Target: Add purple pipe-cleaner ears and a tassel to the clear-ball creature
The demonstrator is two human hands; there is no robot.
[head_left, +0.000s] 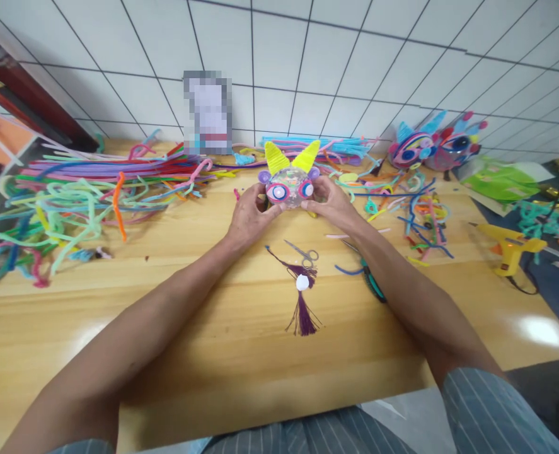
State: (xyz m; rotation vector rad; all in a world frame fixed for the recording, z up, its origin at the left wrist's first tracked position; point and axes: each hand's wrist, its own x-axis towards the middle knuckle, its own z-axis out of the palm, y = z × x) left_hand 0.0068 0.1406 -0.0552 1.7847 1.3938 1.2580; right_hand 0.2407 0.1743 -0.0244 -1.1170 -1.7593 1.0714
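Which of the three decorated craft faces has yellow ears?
The one held between the left hand and right hand, the yellow-eared ball. The two finished faces by the wall have blue ears.

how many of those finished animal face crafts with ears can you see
3: one with yellow ears between left hand and right hand; two, pink and red, far right by the wall.

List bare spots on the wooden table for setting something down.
Bare wood lies on the wooden table, between the forearms below the purple tassel, and at the left near edge below the heap of coloured pipe cleaners. The right is crowded: pipe-cleaner scraps, yellow glue gun.
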